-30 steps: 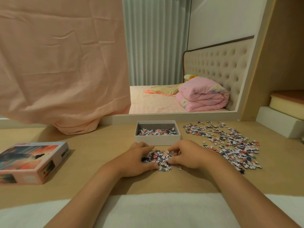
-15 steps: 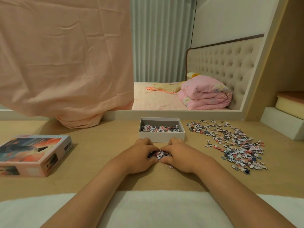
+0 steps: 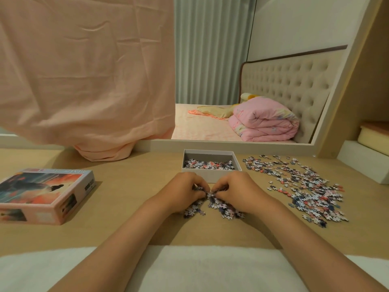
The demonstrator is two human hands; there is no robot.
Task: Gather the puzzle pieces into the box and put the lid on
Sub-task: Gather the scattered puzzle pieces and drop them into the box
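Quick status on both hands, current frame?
Left hand: fingers curled, gripping a heap of puzzle pieces.
Right hand: fingers curled, gripping the same heap.

table (image 3: pixel 130 197): we see matt, pale wood;
box (image 3: pixel 210 175): matt white card;
lid (image 3: pixel 42 192): printed card, slight sheen;
cloth (image 3: pixel 84 81): creased fabric

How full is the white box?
Partly full: the white box holds a shallow layer of puzzle pieces, with bare inner wall showing above them.
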